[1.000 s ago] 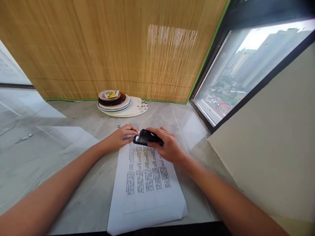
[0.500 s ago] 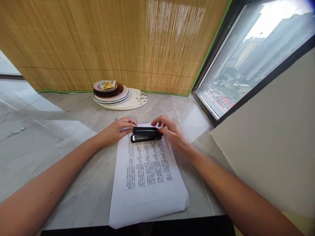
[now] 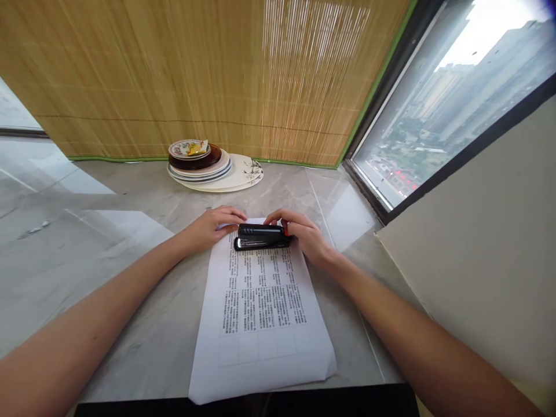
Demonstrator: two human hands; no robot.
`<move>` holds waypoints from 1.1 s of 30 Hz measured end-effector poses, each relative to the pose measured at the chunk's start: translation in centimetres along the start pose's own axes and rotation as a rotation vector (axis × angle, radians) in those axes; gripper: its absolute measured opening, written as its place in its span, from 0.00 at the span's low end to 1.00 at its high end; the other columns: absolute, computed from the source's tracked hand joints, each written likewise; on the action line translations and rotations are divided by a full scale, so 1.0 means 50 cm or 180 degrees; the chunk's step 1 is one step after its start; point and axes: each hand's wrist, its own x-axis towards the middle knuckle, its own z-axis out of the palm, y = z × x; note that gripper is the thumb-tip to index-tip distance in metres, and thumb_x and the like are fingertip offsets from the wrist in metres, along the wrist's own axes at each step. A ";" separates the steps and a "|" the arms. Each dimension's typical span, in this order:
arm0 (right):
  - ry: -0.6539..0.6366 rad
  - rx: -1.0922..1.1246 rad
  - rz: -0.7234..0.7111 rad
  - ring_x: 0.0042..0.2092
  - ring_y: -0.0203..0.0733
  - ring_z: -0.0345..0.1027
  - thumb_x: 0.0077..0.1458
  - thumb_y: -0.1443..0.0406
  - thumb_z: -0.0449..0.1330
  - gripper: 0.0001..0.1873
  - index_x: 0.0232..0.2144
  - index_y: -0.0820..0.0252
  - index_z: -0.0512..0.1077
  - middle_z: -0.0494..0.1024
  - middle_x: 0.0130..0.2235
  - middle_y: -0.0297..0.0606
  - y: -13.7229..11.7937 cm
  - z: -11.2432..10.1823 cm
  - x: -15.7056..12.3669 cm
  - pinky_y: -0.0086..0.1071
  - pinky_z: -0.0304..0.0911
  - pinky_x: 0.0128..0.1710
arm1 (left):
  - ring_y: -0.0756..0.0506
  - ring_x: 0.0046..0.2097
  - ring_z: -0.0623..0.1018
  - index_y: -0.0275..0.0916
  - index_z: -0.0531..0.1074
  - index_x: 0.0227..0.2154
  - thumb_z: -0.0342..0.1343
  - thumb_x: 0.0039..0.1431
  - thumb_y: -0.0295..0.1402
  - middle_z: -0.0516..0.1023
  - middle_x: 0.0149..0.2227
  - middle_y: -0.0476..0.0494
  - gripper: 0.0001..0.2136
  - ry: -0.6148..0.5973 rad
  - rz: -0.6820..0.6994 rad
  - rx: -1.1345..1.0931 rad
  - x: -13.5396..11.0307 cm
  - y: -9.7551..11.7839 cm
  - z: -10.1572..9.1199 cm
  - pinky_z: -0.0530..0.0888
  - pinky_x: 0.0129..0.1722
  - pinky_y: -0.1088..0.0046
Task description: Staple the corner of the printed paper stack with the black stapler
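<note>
A black stapler (image 3: 263,237) lies across the upper part of a printed sheet of paper (image 3: 260,360), its jaws parted at the left end. My right hand (image 3: 299,229) grips the stapler's right end, thumb and fingers around a spot with a red part. At the paper's upper left edge rests my left hand (image 3: 220,225), fingers stretched out and its fingertips close to the stapler's left end. Whether those fingertips touch the stapler I cannot tell. The paper's near end reaches the counter's front edge, and its near right corner is slightly bent.
Beyond my hands, a stack of plates (image 3: 202,165) with a small yellow packet (image 3: 197,148) on top stands on the grey marble counter (image 3: 143,330). A bamboo blind (image 3: 195,69) hangs behind it. On the right are a window (image 3: 434,127) and a pale wall (image 3: 486,243).
The view has shifted slightly. My right hand's fingers have closed in more on the stapler's right end. My left hand, the stapler and the paper keep about the same places.
</note>
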 end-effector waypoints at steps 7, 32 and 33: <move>0.0083 -0.0326 -0.0290 0.50 0.50 0.68 0.55 0.70 0.50 0.21 0.43 0.54 0.79 0.80 0.47 0.40 0.000 -0.002 -0.004 0.48 0.61 0.58 | 0.43 0.54 0.82 0.45 0.86 0.46 0.50 0.58 0.19 0.85 0.52 0.44 0.23 -0.0041 -0.0181 -0.0143 -0.002 -0.003 -0.005 0.76 0.59 0.60; 0.0693 -0.2651 -0.2269 0.51 0.47 0.72 0.68 0.74 0.59 0.27 0.59 0.38 0.77 0.84 0.55 0.30 0.022 0.016 -0.020 0.48 0.67 0.54 | 0.37 0.66 0.78 0.35 0.76 0.58 0.57 0.56 0.20 0.81 0.60 0.32 0.25 0.0546 -0.1565 -0.3816 -0.006 0.069 0.008 0.72 0.72 0.57; 0.0598 -0.2694 -0.2266 0.52 0.47 0.72 0.68 0.74 0.59 0.26 0.59 0.38 0.77 0.84 0.55 0.30 0.019 0.017 -0.021 0.47 0.67 0.55 | 0.38 0.65 0.79 0.35 0.77 0.58 0.57 0.57 0.20 0.82 0.59 0.33 0.25 0.0566 -0.1605 -0.3839 -0.006 0.069 0.007 0.73 0.71 0.58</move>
